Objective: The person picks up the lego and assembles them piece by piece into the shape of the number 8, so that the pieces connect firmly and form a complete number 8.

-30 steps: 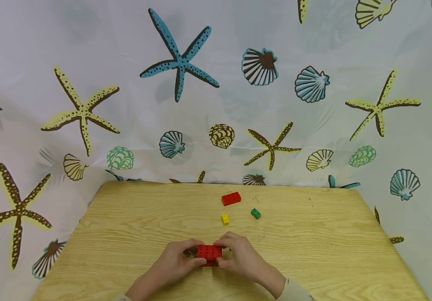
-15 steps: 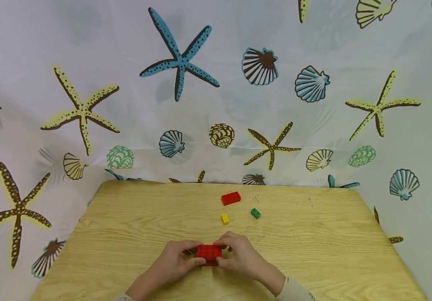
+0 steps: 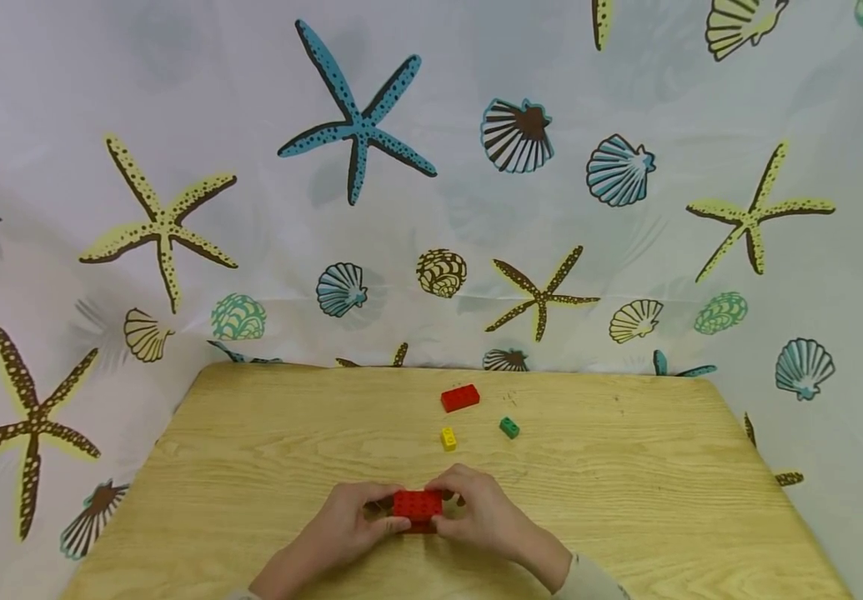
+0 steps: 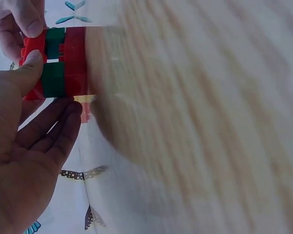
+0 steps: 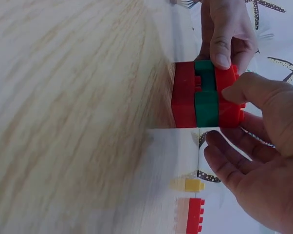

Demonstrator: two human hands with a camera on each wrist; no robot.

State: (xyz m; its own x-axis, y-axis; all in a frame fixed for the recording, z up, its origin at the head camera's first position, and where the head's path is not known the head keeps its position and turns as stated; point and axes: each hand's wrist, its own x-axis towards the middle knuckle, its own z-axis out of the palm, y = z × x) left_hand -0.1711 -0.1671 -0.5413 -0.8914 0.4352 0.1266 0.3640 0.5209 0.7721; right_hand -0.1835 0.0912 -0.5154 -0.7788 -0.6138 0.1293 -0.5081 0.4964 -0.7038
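Observation:
A small stack of toy building bricks stands on the wooden table between both hands. Its bottom layer is a red brick (image 4: 76, 63); on that are two green bricks (image 5: 207, 108) with a gap between them, and another red brick (image 3: 418, 502) lies across the top. From the left side, my left hand (image 3: 347, 520) pinches the top red brick, thumb on its near face. My right hand (image 3: 480, 513) grips the same brick at its right end, thumb likewise in front. In the wrist views, the lower fingers of each hand extend beside the stack.
Beyond the hands lie a small yellow brick (image 3: 449, 438), a small green brick (image 3: 509, 427) and a long red brick (image 3: 460, 397). The wooden table (image 3: 626, 492) ends at a white curtain (image 3: 431, 192) printed with starfish and shells, which also hangs along both sides.

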